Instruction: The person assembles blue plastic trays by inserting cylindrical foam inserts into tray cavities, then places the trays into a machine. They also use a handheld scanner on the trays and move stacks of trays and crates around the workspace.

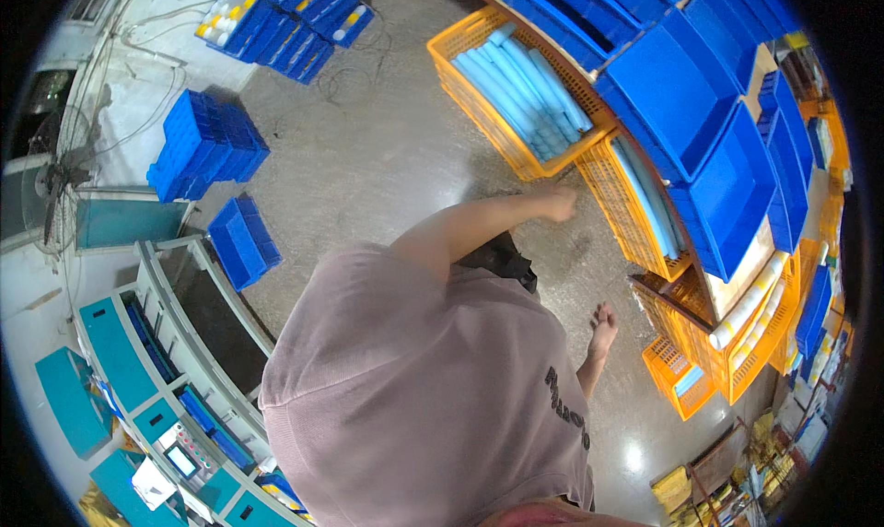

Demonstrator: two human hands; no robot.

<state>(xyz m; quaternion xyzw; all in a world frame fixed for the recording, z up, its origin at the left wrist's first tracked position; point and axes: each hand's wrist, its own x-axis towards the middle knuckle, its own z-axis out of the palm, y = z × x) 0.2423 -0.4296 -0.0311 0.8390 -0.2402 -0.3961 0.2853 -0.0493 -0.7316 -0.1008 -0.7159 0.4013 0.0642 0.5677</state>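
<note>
My left arm reaches across toward the upper middle. The left hand (558, 204) is closed in a fist just below the near corner of a yellow crate (451, 83), apart from it, and nothing shows in it. Light blue rolls (520, 85) fill that crate. Lower and to the right, my right hand (604, 322) hangs over the floor with loosely curled, partly parted fingers. It holds nothing I can see. A second yellow crate (619, 209) with blue rolls stands to the right of my left hand.
Blue trays (677, 94) cover the bench at right, above yellow crates holding white rolls (750, 301). A small yellow crate (668, 370) stands on the floor (378, 149). Stacked blue crates (207, 145) stand at left, behind a teal and white machine (120, 343).
</note>
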